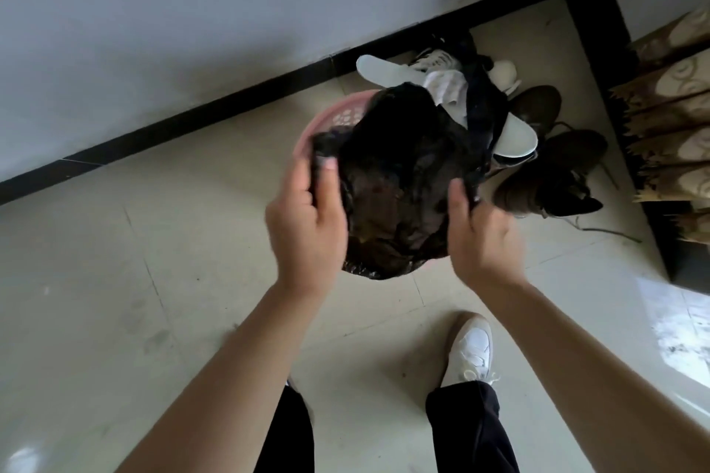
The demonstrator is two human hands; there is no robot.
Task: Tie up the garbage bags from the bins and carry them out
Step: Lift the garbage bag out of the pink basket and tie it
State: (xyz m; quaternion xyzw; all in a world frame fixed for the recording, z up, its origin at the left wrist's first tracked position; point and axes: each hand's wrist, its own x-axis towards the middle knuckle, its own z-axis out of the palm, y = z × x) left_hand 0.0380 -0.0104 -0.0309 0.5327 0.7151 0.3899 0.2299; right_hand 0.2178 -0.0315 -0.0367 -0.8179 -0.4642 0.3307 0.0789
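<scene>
A black garbage bag (399, 180) fills a pink plastic bin (330, 119) on the tiled floor near the wall. My left hand (307, 219) pinches a gathered flap of the bag's rim at its left side, over the bin's edge. My right hand (480, 234) grips the bag's rim at its right side. The bag's top is pulled up and bunched between my hands, so most of the bin is hidden beneath it.
Behind the bin, white slippers (515, 138), brown shoes (553, 180) with loose laces and a dark garment are piled in the corner. A patterned curtain (676, 127) hangs at the right. A black baseboard (192, 123) runs along the wall. My white shoe (470, 349) is below.
</scene>
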